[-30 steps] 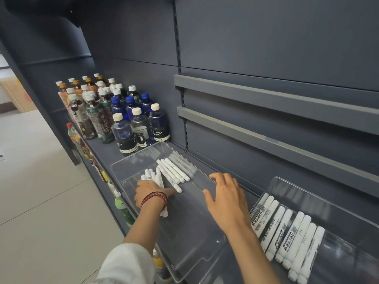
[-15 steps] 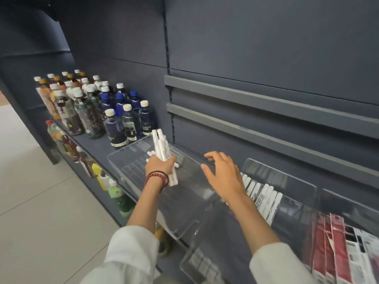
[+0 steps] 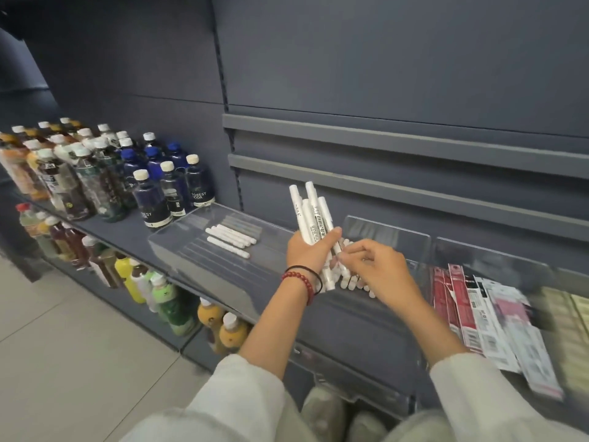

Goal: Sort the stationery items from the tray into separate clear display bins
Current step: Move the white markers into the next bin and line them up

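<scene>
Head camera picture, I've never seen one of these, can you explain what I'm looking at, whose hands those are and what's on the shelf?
There is no machine here. The picture comes from a wide-angle camera worn on a person's head, looking forward and down, so the two arms reaching in from the bottom are that person's own.

The left hand, with a red bead bracelet at the wrist, grips a bundle of white markers pointing upward. The right hand reaches toward the bundle's lower end, fingers curled near the marker tips; it seems to be picking at one, though I cannot be sure.

All this is at a dark grey shop shelf. On it lies a clear tray with a few white markers left. To the right, a clear bin holds red and white packets. To the left stand drink bottles, with more on the shelf below.
</scene>
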The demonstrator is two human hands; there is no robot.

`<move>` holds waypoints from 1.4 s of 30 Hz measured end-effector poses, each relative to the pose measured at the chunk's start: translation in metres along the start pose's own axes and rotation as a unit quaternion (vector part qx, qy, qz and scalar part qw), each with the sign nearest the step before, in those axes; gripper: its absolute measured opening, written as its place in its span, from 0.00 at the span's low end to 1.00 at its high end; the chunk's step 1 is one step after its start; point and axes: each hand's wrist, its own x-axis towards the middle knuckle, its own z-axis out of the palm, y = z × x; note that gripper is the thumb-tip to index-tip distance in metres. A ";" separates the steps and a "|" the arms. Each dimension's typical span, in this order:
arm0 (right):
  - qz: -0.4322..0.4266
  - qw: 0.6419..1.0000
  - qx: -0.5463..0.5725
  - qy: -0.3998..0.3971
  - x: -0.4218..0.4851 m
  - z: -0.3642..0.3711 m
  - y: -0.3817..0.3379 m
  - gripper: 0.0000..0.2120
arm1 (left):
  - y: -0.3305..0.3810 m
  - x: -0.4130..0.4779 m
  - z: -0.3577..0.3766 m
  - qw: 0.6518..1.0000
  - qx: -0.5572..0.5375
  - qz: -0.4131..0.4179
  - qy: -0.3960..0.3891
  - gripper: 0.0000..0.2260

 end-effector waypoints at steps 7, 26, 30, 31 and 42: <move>-0.018 0.999 -0.035 0.005 0.000 -0.011 0.012 0.21 | -0.012 -0.017 0.020 0.997 0.023 -0.017 -0.075 0.08; 0.036 0.962 -0.263 0.062 0.047 -0.026 0.062 0.04 | -0.037 0.024 0.022 0.993 0.081 0.018 -0.082 0.09; 0.030 0.902 -0.431 0.004 0.053 -0.029 0.068 0.08 | -0.040 0.024 0.022 0.992 0.099 0.024 -0.081 0.09; 0.025 0.886 -0.464 -0.004 0.054 -0.031 0.069 0.09 | -0.040 0.024 0.021 0.991 0.103 0.026 -0.081 0.09; 0.064 0.772 -0.626 -0.090 0.059 -0.043 0.095 0.15 | -0.040 0.022 0.019 0.991 0.095 0.032 -0.091 0.09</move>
